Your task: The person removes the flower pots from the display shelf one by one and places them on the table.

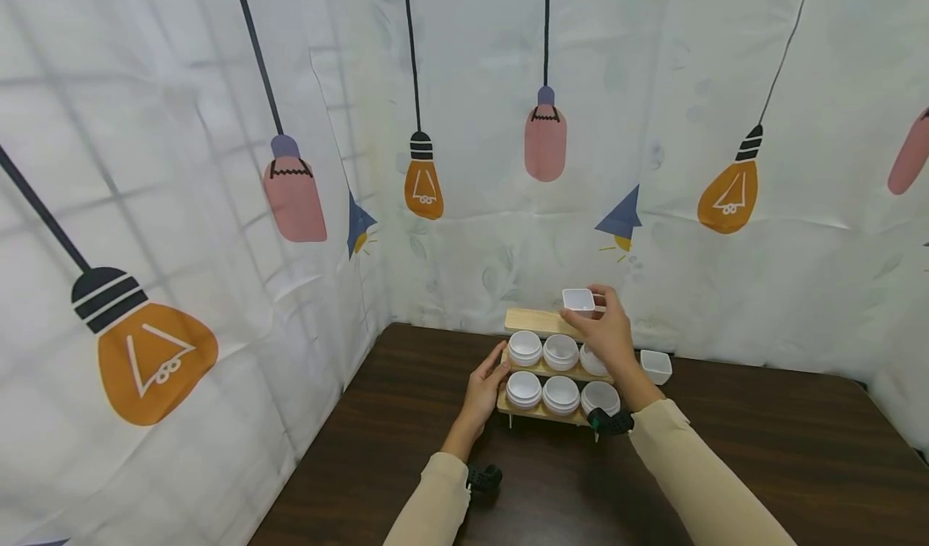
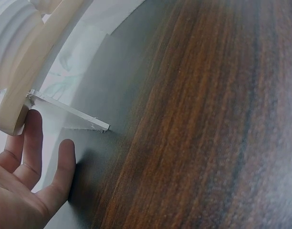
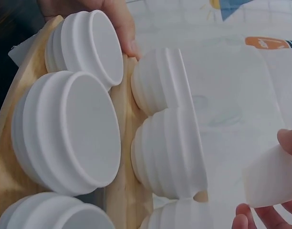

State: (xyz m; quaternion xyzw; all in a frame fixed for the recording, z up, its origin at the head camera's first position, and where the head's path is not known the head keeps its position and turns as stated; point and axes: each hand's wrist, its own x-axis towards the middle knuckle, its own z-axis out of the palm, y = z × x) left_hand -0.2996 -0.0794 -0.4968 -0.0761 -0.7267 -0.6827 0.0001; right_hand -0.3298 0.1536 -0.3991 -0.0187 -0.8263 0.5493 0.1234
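Observation:
A tiered wooden stand (image 1: 542, 321) stands on the table, carrying round white ribbed pots (image 1: 524, 389) on its middle and lower shelves. My left hand (image 1: 481, 393) grips the stand's left end; its fingers (image 2: 34, 138) reach under the shelf edge in the left wrist view. Above the top shelf, my right hand (image 1: 608, 328) holds a small square white pot (image 1: 578, 299) between thumb and fingers. That pot (image 3: 270, 179) is tilted in the right wrist view. My right arm partly hides the right-hand round pots and the right end of the top shelf.
Another square white pot (image 1: 656, 366) sits on the table just right of the stand. The dark wooden table (image 1: 762, 433) meets a printed curtain (image 1: 479, 247) at its back, and a second curtain (image 1: 239, 352) runs along the left.

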